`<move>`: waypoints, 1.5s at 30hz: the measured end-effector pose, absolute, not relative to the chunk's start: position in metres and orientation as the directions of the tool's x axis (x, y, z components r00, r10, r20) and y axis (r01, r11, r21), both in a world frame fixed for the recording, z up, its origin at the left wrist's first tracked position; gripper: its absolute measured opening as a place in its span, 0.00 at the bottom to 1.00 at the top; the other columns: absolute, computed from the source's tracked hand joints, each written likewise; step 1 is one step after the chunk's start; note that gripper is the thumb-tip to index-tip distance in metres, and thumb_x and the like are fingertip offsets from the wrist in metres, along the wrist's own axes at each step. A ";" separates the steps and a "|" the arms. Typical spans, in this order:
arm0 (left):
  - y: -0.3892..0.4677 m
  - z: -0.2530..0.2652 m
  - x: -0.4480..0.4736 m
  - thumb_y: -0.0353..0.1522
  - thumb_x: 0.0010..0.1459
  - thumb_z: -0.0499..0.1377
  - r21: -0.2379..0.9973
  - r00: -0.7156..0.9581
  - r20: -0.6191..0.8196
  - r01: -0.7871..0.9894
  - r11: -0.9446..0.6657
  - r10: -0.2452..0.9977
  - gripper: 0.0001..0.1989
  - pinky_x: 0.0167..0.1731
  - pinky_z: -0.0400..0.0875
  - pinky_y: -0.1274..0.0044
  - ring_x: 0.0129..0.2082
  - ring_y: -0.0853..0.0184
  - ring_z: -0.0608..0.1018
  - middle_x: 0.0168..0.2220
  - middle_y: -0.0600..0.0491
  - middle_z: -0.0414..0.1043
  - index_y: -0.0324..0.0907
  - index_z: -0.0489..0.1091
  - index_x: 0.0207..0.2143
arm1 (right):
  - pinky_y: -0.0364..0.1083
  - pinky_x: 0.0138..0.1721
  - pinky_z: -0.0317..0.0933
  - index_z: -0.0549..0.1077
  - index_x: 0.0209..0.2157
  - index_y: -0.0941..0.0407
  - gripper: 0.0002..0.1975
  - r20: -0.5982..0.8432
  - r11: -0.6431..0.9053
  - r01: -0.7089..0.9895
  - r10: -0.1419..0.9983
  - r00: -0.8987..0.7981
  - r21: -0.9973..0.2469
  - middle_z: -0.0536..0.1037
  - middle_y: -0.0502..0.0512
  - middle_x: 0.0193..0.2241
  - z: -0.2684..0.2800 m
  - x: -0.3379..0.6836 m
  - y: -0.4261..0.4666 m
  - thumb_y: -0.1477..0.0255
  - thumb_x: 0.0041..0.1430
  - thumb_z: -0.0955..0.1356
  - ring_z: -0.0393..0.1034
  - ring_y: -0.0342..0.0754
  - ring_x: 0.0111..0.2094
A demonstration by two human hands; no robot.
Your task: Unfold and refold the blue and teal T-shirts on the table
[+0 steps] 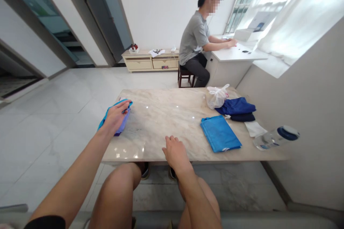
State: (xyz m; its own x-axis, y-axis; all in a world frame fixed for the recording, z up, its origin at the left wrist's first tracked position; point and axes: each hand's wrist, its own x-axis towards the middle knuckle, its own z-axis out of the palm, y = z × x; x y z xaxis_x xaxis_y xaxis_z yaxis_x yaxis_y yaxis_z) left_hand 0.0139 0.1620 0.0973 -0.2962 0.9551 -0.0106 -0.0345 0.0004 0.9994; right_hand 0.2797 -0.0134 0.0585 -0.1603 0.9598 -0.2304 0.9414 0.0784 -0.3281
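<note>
At the table's left end, my left hand (115, 117) is closed on the edge of a light blue cloth (104, 121), which hangs out beyond that end. Below the palm a purple cloth (124, 124) lies at the table edge, partly covered by the hand. My right hand (176, 152) is over the front edge of the marble-patterned table (158, 123), fingers stretched out and holding nothing. To its right lies a folded blue cloth (220, 133), flat on the tabletop.
A tied white plastic bag (215, 96), dark blue folded fabric (236, 106), a white paper (254, 128) and a clear bottle (276, 137) with a blue lid occupy the table's right side. Beyond, a person (197, 39) sits at a white desk (236, 54). A low cabinet (139, 65) stands by the wall.
</note>
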 end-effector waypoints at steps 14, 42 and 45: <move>0.158 -0.017 0.033 0.33 0.63 0.63 0.446 0.171 -0.200 0.892 -0.066 0.965 0.17 0.57 0.76 0.68 0.55 0.53 0.83 0.55 0.44 0.83 0.42 0.80 0.54 | 0.54 0.53 0.70 0.72 0.64 0.56 0.19 -0.166 -0.024 0.973 0.986 -0.015 -0.230 0.77 0.67 0.57 0.046 0.293 0.008 0.67 0.77 0.66 0.73 0.61 0.58; 0.094 0.120 0.087 0.36 0.64 0.64 0.538 0.527 0.031 0.707 -0.459 0.849 0.09 0.45 0.77 0.68 0.42 0.56 0.85 0.41 0.49 0.85 0.51 0.86 0.38 | 0.60 0.68 0.62 0.49 0.79 0.56 0.44 0.094 0.053 0.920 0.995 -0.018 -0.389 0.63 0.69 0.73 0.029 0.275 0.022 0.68 0.69 0.70 0.61 0.63 0.72; 0.068 0.120 0.116 0.33 0.61 0.66 0.701 0.641 0.020 0.538 -0.468 0.767 0.07 0.43 0.76 0.69 0.37 0.59 0.84 0.38 0.51 0.84 0.50 0.86 0.37 | 0.62 0.71 0.56 0.49 0.79 0.54 0.44 0.198 0.093 0.911 0.980 -0.013 -0.402 0.64 0.66 0.72 0.027 0.285 0.024 0.75 0.65 0.67 0.57 0.61 0.73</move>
